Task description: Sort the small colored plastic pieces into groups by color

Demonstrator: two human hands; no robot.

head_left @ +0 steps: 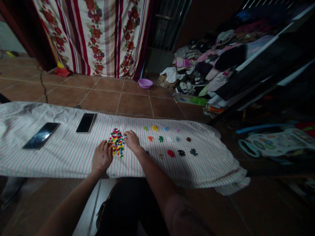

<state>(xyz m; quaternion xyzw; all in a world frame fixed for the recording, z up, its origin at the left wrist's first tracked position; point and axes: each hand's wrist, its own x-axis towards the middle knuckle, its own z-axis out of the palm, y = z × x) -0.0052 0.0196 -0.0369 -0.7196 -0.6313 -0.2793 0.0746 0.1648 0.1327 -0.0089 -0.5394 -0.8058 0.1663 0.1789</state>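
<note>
A mixed pile of small coloured pieces lies on the striped cloth between my hands. My left hand rests flat at the pile's left edge, fingers stretched out and touching the nearest pieces. At the upper right edge of the pile, my right hand has thumb and fingers pinched together; what they hold is too small to make out. Right of it lie single-colour clusters in rough rows, among them a yellow cluster, an orange cluster, a red cluster and a black cluster. My right forearm hides part of the cloth.
Two dark-screened phones, one nearer and one farther, lie left on the striped cloth. Beyond the cloth's far edge, a purple basin stands on the tiled floor, near a heap of clothes and a floral curtain.
</note>
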